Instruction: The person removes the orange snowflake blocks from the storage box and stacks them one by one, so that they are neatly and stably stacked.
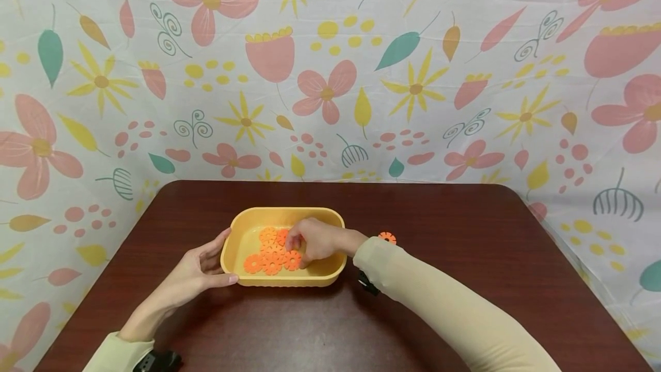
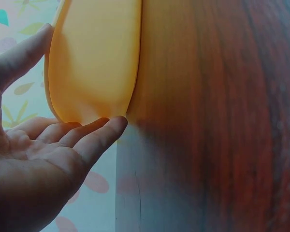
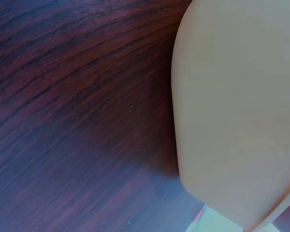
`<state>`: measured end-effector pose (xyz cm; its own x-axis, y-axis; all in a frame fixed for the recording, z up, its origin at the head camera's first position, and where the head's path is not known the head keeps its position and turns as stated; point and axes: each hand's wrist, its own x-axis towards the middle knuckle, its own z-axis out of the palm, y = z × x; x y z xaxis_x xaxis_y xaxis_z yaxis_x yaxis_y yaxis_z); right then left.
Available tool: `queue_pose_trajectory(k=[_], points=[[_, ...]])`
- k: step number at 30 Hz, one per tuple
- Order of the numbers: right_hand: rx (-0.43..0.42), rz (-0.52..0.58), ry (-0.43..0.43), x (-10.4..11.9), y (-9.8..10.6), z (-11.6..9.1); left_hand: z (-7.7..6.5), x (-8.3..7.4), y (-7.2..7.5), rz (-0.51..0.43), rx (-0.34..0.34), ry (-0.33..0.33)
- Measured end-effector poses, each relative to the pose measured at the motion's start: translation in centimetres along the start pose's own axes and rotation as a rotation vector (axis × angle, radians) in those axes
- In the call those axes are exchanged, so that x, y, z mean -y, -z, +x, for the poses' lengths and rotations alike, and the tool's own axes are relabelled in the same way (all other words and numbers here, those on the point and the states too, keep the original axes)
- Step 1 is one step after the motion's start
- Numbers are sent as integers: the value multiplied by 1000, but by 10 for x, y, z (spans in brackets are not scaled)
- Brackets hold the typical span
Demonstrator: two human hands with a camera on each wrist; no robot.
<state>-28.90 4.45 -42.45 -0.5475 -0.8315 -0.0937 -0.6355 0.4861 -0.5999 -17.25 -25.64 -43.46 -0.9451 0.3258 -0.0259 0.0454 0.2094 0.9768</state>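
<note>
A yellow plastic basin (image 1: 248, 211) stands on the dark wooden table with several orange notched discs (image 1: 272, 263) in its left half. My left hand (image 1: 198, 268) holds the basin's left end, thumb at the front rim and fingers against the side. The left wrist view shows those fingertips along the basin (image 2: 94, 53). Over the right rim my right hand (image 1: 319, 239) reaches in, thumb and fingers apart and pointing down among the discs. In the right wrist view the basin's outer wall (image 3: 232, 96) fills the right side, and the hand is out of sight.
Another orange disc (image 1: 387, 237) lies on the table right of the basin, partly hidden by the right sleeve (image 1: 413, 280). The brown table (image 1: 444, 205) ends against a patterned cloth (image 1: 330, 148) behind and at both sides.
</note>
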Motion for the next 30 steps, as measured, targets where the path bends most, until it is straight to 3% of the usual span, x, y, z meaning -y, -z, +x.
queue_pose_trajectory(k=[21,30], points=[[47,5,-3,0,-1,-1,3,5,0,14,-10,23],[22,-11,-5,3,-1,-2,4,6,0,22,-11,25]])
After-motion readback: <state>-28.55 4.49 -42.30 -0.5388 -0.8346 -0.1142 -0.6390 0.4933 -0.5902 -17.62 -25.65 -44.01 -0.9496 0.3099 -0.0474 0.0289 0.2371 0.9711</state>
